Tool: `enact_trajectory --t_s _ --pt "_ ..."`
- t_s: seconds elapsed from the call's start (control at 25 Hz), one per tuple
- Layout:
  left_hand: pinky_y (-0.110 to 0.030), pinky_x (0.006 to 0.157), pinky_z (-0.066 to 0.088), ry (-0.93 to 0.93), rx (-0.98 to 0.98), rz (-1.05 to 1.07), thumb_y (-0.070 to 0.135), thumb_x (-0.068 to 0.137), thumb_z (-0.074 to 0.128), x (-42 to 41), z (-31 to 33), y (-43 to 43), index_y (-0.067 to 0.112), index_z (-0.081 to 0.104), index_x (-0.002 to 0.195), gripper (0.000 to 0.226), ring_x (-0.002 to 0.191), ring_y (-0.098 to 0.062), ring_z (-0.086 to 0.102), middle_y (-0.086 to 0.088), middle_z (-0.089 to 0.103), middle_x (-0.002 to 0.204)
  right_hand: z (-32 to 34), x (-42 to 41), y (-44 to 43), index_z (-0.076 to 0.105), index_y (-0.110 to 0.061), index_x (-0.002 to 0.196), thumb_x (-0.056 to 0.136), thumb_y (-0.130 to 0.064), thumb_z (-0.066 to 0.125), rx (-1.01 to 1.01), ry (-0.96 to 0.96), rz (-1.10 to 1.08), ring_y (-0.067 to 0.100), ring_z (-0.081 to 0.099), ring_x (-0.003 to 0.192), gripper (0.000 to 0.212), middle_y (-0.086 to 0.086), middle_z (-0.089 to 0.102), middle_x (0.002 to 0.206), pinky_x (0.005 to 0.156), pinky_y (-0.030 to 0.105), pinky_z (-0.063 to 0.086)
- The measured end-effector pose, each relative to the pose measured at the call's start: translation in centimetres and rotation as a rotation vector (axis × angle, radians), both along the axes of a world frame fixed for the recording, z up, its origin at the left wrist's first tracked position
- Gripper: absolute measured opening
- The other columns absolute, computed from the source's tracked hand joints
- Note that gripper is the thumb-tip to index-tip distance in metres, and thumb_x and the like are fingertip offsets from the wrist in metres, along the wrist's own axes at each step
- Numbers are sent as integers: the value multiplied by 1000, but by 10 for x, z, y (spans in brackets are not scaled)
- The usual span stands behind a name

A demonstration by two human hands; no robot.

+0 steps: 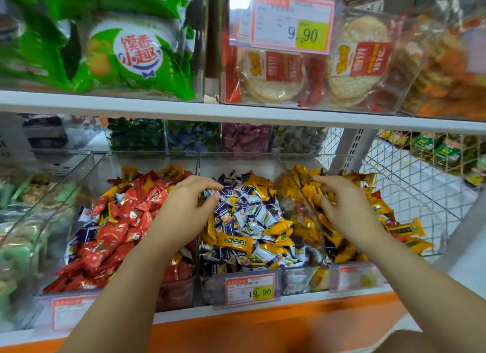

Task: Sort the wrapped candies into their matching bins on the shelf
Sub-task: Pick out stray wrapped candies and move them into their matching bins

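A white store shelf (197, 314) with an orange front carries three clear bins. Beneath the left hand (189, 202) is the left bin (65, 195), holding mostly red candies (118, 221). Its curled fingertips reach over the middle bin (236, 163) of purple-white candies (249, 213). The right hand (342, 205) has bent fingers among the right bin's (410, 195) yellow candies (381, 208). I cannot tell whether either hand grips anything.

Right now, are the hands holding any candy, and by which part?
The left hand curls over the purple-white candies, and the right hand over the yellow candies. Whether either actually pinches a wrapper cannot be told.
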State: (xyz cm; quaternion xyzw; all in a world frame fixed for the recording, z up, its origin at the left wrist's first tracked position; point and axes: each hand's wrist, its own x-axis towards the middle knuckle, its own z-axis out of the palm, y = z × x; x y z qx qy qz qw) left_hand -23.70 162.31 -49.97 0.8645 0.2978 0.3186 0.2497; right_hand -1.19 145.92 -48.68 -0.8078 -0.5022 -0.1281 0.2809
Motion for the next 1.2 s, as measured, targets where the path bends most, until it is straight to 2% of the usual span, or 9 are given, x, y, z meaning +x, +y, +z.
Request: enact_trajectory --t_s 0.08,0.2,0.32,0.44,0.6,0.72,0.84,1.0,1.2 --pt "-21 98 30 5 6 -4 25 93 53 -1 -1 1 27 63 113 22 116 -8 47 11 54 119 6 -20 6 60 -21 123 90 -14 59 -77 11 162 7 54 106 34 -8 60 118 96 23 40" --pt "-23 101 32 18 26 -13 25 93 53 -5 -4 2 27 64 113 22 117 -7 46 13 54 118 5 -38 18 61 -27 121 90 -20 59 -338 -77 351 10 54 110 32 -8 62 119 96 29 44" --pt "-26 104 33 45 62 -35 24 93 53 -11 -7 3 26 65 112 22 116 -7 45 12 56 117 4 -43 30 54 -32 124 83 -24 65 -705 -213 354 16 54 111 44 -8 59 124 86 30 46" --pt "-23 102 32 48 76 -58 24 93 52 -14 -9 4 27 65 111 22 115 -5 45 13 56 116 1 -45 41 45 -31 133 78 -22 68 -902 -380 280 21 52 115 60 -4 50 132 84 33 45" --pt "-18 100 27 59 82 -70 25 94 50 -16 -11 4 29 63 112 23 116 -2 41 14 54 117 -2 -45 48 44 -28 133 81 -15 58 -836 -538 253 25 57 102 55 0 48 125 66 30 37" --pt "-19 101 25 57 80 -67 26 94 50 -15 -12 4 30 63 112 23 117 -1 39 16 54 117 1 -45 47 46 -27 130 79 -23 61 -800 -526 272 22 56 103 53 -4 52 122 68 28 30" --pt "-18 100 24 41 73 -70 26 95 49 -14 -12 3 30 63 112 22 116 1 37 17 54 116 1 -47 45 46 -26 127 77 -31 61 -743 -518 264 21 56 102 53 -4 55 120 76 28 34" --pt "-17 100 22 43 78 -70 26 95 49 -15 -12 3 30 63 113 23 118 1 36 16 55 118 3 -44 44 49 -26 121 77 -29 59 -640 -367 299 21 58 96 45 -4 60 112 67 27 37" --pt "-16 100 20 50 80 -67 27 95 48 -15 -13 3 30 62 114 24 121 1 34 14 55 122 2 -44 52 46 -29 132 77 -21 64 -868 -274 372 21 51 115 58 -2 51 133 91 35 45"
